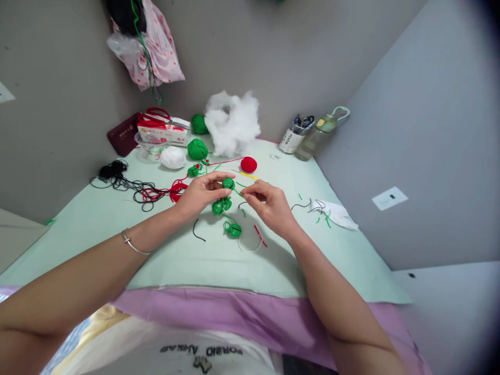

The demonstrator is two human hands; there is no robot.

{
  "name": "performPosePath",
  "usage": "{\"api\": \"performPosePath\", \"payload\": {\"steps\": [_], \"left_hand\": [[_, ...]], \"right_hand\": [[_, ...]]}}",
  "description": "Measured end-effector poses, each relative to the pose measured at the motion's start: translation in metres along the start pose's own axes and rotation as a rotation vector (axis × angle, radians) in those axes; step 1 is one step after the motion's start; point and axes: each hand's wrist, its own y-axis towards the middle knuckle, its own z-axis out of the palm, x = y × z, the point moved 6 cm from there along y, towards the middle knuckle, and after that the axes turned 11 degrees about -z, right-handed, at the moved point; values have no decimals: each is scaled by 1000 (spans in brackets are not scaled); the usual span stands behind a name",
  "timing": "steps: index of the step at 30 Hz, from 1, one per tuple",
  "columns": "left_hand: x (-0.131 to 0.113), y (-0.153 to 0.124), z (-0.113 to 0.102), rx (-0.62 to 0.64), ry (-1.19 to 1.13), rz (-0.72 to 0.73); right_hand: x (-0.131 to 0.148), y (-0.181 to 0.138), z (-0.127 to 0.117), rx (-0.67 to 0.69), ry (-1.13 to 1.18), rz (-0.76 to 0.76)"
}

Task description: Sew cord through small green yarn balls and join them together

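Observation:
My left hand (207, 191) pinches a small green crocheted ball (228, 183) between thumb and fingers. A green yarn tail runs from the ball to my right hand (269, 204), whose thumb and forefinger are closed on the yarn (237, 192). Below my left fingers sit more green crocheted pieces (219, 207). Nearer to me on the table lies another green crocheted ball (234, 230) with a dark line across it and a loop of yarn. Just beyond my right hand is a yellow-handled tool (249, 176), probably a crochet hook.
White stuffing (232, 125), green yarn balls (197, 149), a white yarn ball (173, 157) and a red yarn ball (249, 164) stand at the back. Red scissors (158, 119) rest on a box. Black yarn (113, 171) tangles at left. A bottle (318, 136) and pen cup (295, 134) stand back right.

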Motion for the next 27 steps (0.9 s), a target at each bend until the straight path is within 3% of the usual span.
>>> {"api": "performPosePath", "payload": {"steps": [9,18,27], "left_hand": [[1,1,3,31,11,-13],[-2,-1,4,25,-142,-40],[0,0,4,14,-147,-41]], "right_hand": [[-2,0,3,4,9,29],[-16,2,9,1,301,139],[-25,0,15,-16,360,226]]}}
